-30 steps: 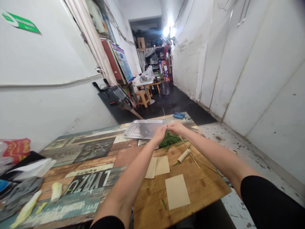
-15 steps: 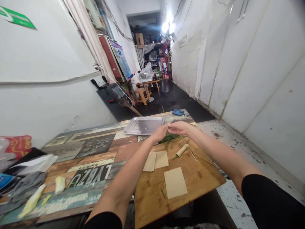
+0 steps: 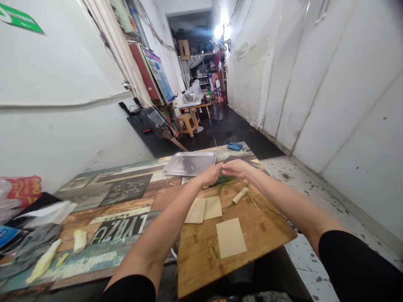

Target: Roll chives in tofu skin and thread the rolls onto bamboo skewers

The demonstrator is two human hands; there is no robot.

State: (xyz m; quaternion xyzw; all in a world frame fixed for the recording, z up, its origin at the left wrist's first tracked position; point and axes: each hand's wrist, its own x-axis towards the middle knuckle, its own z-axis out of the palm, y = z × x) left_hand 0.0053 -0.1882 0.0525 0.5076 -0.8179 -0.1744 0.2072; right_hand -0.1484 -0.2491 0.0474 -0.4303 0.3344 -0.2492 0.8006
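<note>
My left hand [image 3: 211,174] and my right hand [image 3: 235,167] meet at the far end of the wooden board [image 3: 264,235]. Their fingertips are pinched together, and what they hold is too small or hidden to make out. Just below them lies a bunch of thin green chives [image 3: 225,180], partly covered by the hands. Nearer to me, a rolled beige sheet [image 3: 240,196] with green ends poking out rests beside several thin wooden skewers [image 3: 252,200]. One flat beige sheet [image 3: 231,238] lies at the front, and overlapping beige sheets [image 3: 212,208] lie to its upper left.
A shallow metal tray [image 3: 190,164] stands beyond my left hand. Farther off is a blue object [image 3: 234,146] near the table's edge. Pale vegetable pieces [image 3: 79,241], a grey cloth [image 3: 33,247] and a red plastic bag [image 3: 27,191] occupy the left side.
My hands stay together over the chives, with almost no movement. My left forearm has shifted slightly left, showing more of the overlapping sheets. The view has tilted a little.
</note>
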